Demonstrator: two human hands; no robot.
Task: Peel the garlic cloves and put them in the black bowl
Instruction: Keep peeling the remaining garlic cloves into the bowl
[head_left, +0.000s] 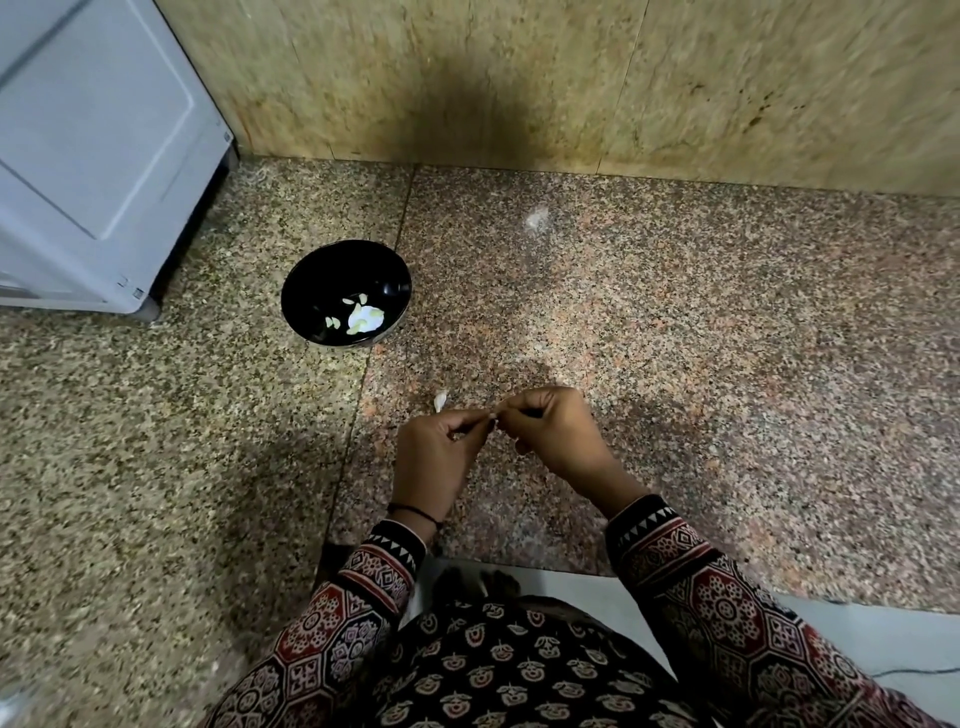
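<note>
A clove (492, 414) is pinched between the left hand (434, 460) and right hand (550, 434). The bowl (317, 275) is set well apart on the tabletop (675, 364), up and left.

Long sleeves, both alike: left sleeve (332, 639), right sleeve (727, 613) in dark block print, with red and black octagons and pale floral medallions. Cuffs (644, 519) black, with row of white triangles above red patterned band. Thin black thread (415, 513) at wrist of left hand (436, 457). Tunic front (498, 670), near edge, is black with small repeated pale-and-red motifs.
</note>
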